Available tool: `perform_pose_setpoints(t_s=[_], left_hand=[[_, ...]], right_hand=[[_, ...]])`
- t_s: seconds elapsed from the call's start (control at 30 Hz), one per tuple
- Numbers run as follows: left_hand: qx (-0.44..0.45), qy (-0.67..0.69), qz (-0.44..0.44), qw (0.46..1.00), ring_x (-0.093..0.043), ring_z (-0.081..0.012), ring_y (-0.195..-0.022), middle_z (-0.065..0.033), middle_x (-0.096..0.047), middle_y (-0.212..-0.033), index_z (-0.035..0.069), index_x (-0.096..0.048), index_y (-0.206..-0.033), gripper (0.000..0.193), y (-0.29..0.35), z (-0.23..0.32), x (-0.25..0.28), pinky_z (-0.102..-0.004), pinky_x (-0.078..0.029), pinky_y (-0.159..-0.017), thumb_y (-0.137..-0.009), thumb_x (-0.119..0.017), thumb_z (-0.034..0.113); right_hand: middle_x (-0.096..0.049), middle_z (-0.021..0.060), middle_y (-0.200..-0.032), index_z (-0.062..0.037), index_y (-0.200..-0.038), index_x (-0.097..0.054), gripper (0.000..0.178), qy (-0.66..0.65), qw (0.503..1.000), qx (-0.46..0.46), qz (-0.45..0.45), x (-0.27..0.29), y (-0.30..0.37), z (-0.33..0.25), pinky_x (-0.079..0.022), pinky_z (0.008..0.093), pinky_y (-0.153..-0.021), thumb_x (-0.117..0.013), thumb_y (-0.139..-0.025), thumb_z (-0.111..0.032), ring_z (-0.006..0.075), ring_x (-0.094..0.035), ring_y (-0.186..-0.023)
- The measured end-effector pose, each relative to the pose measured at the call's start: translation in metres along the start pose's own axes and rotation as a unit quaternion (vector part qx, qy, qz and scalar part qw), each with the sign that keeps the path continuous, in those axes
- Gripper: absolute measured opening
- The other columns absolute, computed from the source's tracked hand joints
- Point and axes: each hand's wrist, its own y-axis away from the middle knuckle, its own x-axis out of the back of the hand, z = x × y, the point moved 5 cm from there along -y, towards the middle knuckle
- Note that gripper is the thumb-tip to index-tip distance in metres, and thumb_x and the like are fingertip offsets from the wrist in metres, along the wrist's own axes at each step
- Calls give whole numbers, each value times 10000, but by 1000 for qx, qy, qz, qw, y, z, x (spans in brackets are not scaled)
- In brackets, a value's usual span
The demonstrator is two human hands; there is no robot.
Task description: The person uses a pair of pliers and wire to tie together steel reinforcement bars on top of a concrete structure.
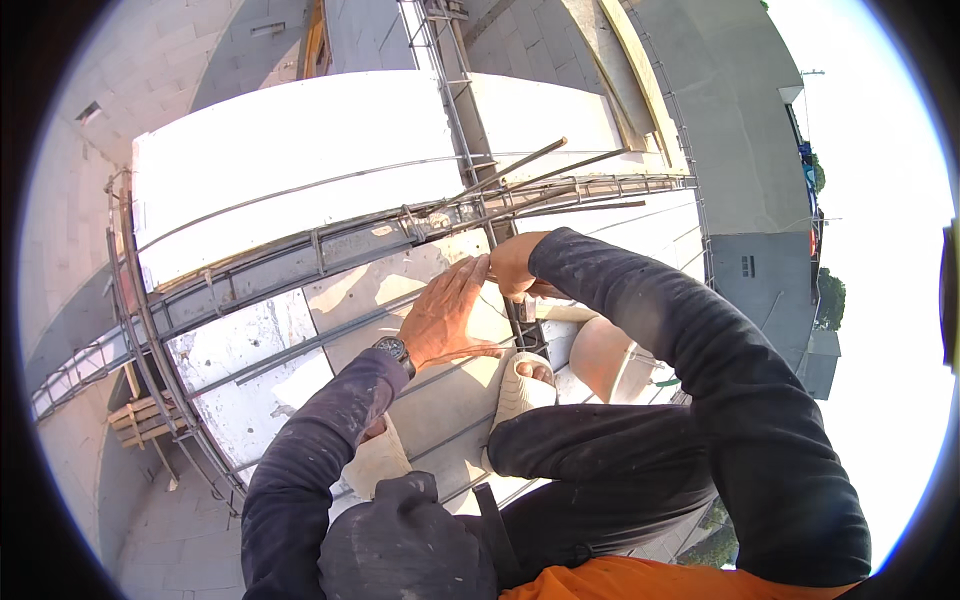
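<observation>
My left hand (445,315), a watch on its wrist, reaches over a pale panel with its fingers stretched out and its thumb apart. Its fingertips meet my right hand (515,265) beside the crossing of the steel rebar cages (365,240). The right hand's fingers are curled and closed, and whatever lies inside them is hidden. Just below that hand is a small grey metal block (525,310) with a pale wooden piece (565,313) beside it, perhaps a hammer. My foot in a light slip-on shoe (522,395) is close below both hands.
A pinkish-white bucket (605,360) stands right of my foot. Large white panels (300,160) lie beyond the rebar. Loose bars (530,160) stick up near the crossing, and wooden boards (640,80) lie at the far right. Open drops show past the left edge.
</observation>
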Motion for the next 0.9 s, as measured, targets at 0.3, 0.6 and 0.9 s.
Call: perform_pose_setpoints(t_s=[0.3,0.6,0.9], left_hand=[[191,178,40,964,-760,-387,-1009,-188,-774,-1032,21,-581,-1286,727,-69,3,-47,-470,-610,-889,-741,-923,360],[50,152,-164,973,-719,-403,-1064,-190,-731,-1088,56,-583,-1223,625,-84,-1,-32,-478,-589,-893,-769,-880,368],[-54,-57,-38,996,-671,-420,-1156,-207,-717,-1234,66,-637,-1413,672,-31,-33,23,-480,-543,-1012,-788,-799,255]], right_hand=[[-769,191,-917,-3,-1232,-663,478,-69,990,123,27,12,48,20,-585,474,-729,-803,-795,-138,358,-757,-851],[-645,112,-1233,-77,-1211,-720,416,382,806,21,451,-73,93,-3,-506,418,-776,-699,-889,-339,239,-607,-1067],[-713,103,-960,-75,-1014,-794,300,290,867,60,402,-65,90,-14,-488,429,-676,-691,-874,-320,266,-669,-900]])
